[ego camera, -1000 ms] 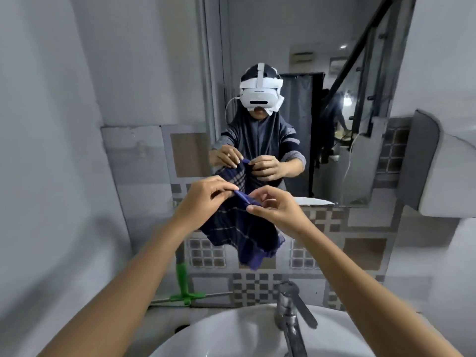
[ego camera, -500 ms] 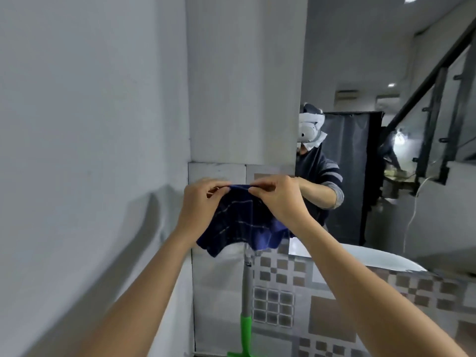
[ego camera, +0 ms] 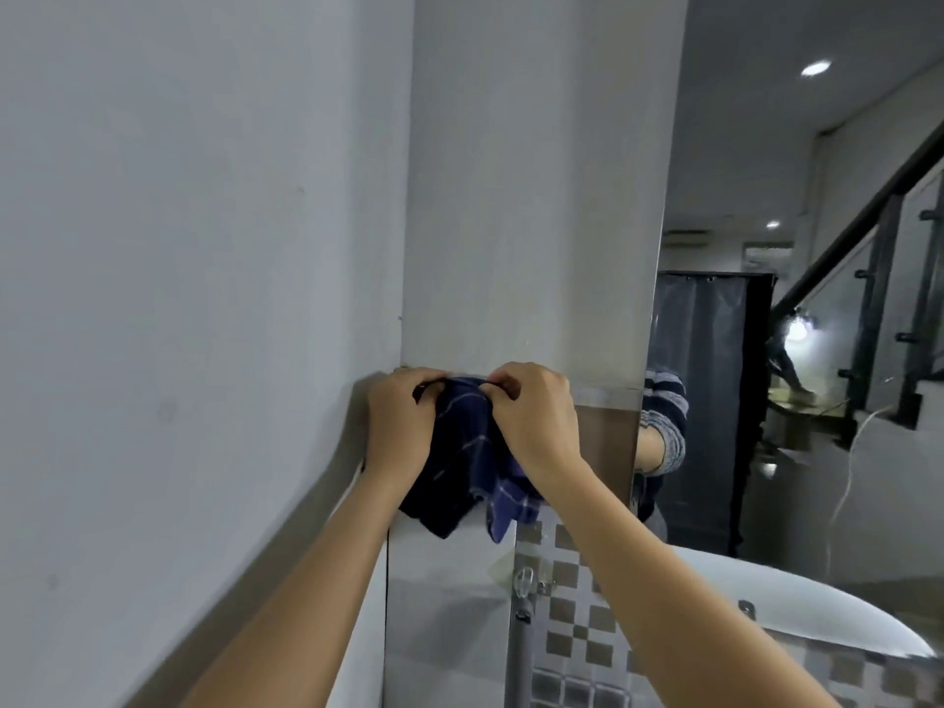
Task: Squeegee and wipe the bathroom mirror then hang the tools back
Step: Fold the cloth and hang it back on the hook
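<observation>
A dark blue checked cloth [ego camera: 462,467] hangs bunched against the wall, just left of the mirror [ego camera: 797,350]. My left hand [ego camera: 401,426] pinches its top left edge and my right hand [ego camera: 536,426] pinches its top right edge, both pressed close to the wall at the top of the tiles. Whatever is behind the cloth's top edge is hidden by my fingers. Below the cloth, the grey handle of the squeegee [ego camera: 522,651] hangs from a small clear hook [ego camera: 525,582] on the wall.
A plain grey wall [ego camera: 204,298] closes in on the left, meeting the tiled wall at a corner. The mirror reflects a white basin [ego camera: 797,610], a striped sleeve, a dark curtain and stairs.
My view has swung left and upward, away from the sink and tap. Both hands have carried the cloth up and closer to the wall near the corner, and it is bunched tighter between them.
</observation>
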`<state>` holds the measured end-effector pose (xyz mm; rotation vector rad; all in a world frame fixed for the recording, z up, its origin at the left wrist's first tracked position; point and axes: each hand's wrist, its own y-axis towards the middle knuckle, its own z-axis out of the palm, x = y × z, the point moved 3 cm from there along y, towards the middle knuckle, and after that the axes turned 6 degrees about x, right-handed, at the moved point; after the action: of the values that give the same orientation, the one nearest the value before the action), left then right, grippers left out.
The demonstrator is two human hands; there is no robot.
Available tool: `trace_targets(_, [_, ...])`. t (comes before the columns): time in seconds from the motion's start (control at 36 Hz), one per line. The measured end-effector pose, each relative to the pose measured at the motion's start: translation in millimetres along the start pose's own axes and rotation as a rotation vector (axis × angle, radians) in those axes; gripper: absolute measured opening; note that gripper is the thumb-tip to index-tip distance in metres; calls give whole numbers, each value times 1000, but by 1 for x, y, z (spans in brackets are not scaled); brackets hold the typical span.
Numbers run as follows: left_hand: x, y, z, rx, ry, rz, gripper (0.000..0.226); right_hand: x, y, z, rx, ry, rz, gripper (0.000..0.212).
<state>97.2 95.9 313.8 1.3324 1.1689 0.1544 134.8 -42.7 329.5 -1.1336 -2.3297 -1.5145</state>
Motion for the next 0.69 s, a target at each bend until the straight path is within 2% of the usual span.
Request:
trace_targets(0.19, [12, -9, 2, 31, -91, -67, 17, -14, -17, 9, 2, 262, 104, 15])
trace_targets(0.31, [17, -21, 1, 67, -85, -91, 19, -15, -27, 11, -15, 302, 100, 17])
trace_targets(0.44, [23, -42, 4, 160, -186, -111, 22, -13, -45, 18, 25, 424, 89, 33])
trace_targets(0.53, [23, -50, 6, 218, -289, -135, 22, -14, -52, 25, 70, 395, 58, 42])
trace_targets(0.69, [25, -58, 9, 274, -411, -147, 25, -17, -53, 28, 136, 396, 55, 45])
